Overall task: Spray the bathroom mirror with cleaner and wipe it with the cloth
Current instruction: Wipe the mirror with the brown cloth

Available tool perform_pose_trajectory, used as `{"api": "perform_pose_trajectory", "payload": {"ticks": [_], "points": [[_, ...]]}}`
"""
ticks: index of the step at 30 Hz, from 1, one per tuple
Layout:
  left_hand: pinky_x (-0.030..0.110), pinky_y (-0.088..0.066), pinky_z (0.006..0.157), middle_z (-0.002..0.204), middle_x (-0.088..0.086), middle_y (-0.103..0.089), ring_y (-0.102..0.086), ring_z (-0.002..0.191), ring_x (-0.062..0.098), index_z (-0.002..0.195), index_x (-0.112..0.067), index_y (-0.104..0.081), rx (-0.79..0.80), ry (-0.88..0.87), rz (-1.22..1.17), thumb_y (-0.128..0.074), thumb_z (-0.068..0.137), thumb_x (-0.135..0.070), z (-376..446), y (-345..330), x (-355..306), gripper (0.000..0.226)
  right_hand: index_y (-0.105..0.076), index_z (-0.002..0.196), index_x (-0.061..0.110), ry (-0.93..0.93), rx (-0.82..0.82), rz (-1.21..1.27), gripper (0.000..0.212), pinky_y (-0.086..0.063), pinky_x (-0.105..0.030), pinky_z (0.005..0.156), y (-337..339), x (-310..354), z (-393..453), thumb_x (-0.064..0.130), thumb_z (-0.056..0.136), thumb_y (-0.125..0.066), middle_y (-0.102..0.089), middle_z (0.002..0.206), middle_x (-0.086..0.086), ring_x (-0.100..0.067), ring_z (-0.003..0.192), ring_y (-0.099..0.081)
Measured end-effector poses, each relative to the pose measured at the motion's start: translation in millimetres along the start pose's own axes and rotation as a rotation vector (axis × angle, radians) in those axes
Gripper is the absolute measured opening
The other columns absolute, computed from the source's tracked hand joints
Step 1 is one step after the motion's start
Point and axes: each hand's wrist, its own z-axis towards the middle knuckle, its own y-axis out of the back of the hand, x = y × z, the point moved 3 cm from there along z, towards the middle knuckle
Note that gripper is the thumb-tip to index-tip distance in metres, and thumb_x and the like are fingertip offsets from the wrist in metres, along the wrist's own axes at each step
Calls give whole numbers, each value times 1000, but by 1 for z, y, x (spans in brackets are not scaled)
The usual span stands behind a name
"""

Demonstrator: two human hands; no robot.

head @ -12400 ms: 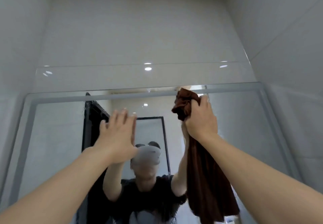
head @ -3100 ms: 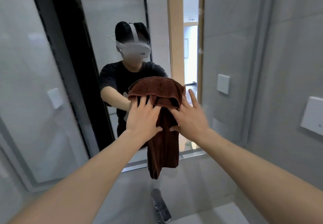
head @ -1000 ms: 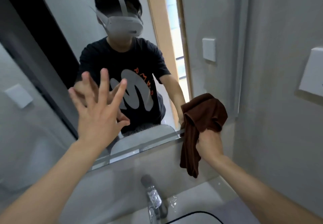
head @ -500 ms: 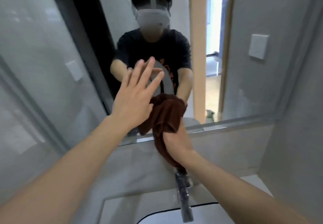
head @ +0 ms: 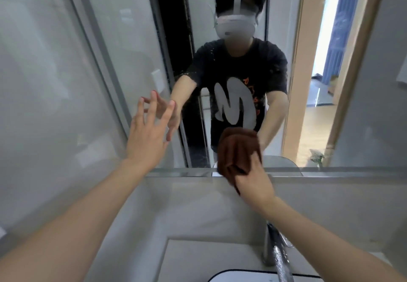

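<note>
The bathroom mirror [head: 66, 83] fills the wall ahead and reflects a person in a black shirt. My right hand [head: 254, 180] grips a bunched brown cloth [head: 235, 149] and presses it against the glass near the mirror's bottom edge, at the centre. My left hand [head: 147, 134] is held up with fingers spread, its fingertips at or just off the glass to the left of the cloth. A green spray bottle [head: 317, 157] shows only as a small reflection at the lower right of the mirror.
A chrome faucet [head: 277, 253] stands below my right forearm, over a white basin [head: 242, 276] set in the grey counter [head: 187, 255]. A grey tiled backsplash [head: 176, 204] runs under the mirror. An open doorway shows in the reflection at right.
My hands have drawn apart: the left one has moved left, away from the cloth, and the right one with the cloth stays at the mirror's bottom edge. The view has shifted slightly.
</note>
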Motion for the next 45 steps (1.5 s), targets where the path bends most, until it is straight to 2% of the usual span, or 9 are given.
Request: {"api": "perform_pose_trajectory", "payload": {"ticks": [2, 5, 9, 15, 19, 26, 30, 39, 45], "points": [[56, -29, 113, 165, 13, 14, 1, 150, 45, 154, -36, 11, -23, -8, -26, -76, 80, -21, 1, -2, 4, 115, -55, 141, 7, 304, 117, -261, 54, -20, -55, 122, -32, 24, 9, 11, 88, -50, -55, 145, -23, -45, 136, -48], [51, -33, 113, 165, 7, 19, 3, 151, 41, 153, -41, 12, 6, -41, -76, -70, 74, -3, 0, 3, 10, 120, -59, 137, 3, 505, 65, -420, 51, -16, -55, 120, -67, 60, 27, 9, 88, -48, -58, 141, -25, -49, 132, -50], [43, -28, 116, 165, -1, 19, 5, 152, 31, 155, -41, -3, 46, -86, -156, -58, 79, -5, -2, 19, 21, 100, -56, 141, 7, 548, 182, -531, 54, -21, -51, 124, -101, 124, 45, 19, 90, -44, -57, 144, -20, -42, 135, -50], [44, -30, 117, 165, 2, 20, 3, 152, 30, 156, -37, -7, 76, -184, -67, -55, 80, -12, -1, 22, 38, 93, -28, 157, 10, 537, 248, -640, 59, 23, -54, 115, -135, 202, 73, 28, 102, -41, -26, 165, -14, -38, 154, -13], [45, -29, 116, 163, -1, 27, 10, 152, 29, 155, -39, 0, 102, -160, -95, -53, 80, -11, -4, 20, 32, 96, -18, 159, 13, 526, 318, -738, 64, 23, -54, 107, -131, 212, 72, 30, 104, -44, -10, 169, -10, -35, 156, 0], [51, -23, 119, 166, 10, 7, -5, 152, 33, 156, -25, -18, -14, -211, -83, -55, 76, -13, -8, 35, 7, 89, -49, 146, 11, 626, 233, -709, 50, -8, -46, 124, -85, 139, 67, 29, 100, -49, -45, 156, -12, -33, 150, -31], [49, -24, 118, 166, 15, 3, -5, 152, 34, 154, -19, -26, -82, -343, -121, -56, 72, -14, -11, 40, -58, 87, -73, 119, 10, 647, 146, -710, 36, -21, -46, 122, -35, 71, 49, 24, 88, -63, -69, 131, -11, -33, 132, -56], [54, -21, 119, 166, 17, -2, -7, 152, 37, 155, -17, -23, -17, -570, 7, -64, 72, -25, -29, 20, -162, 93, -70, 118, 0, 550, 44, -734, 31, -35, -53, 117, 105, -97, 7, 9, 90, -58, -68, 127, -19, -44, 128, -57], [53, -23, 119, 165, 14, -8, -13, 151, 37, 154, -17, -29, 101, -436, 11, -65, 72, -29, -40, 2, -176, 90, -65, 124, -9, 315, -8, -813, 47, -27, -54, 114, 180, -187, -26, 8, 85, -43, -66, 125, -29, -53, 122, -54]]}}
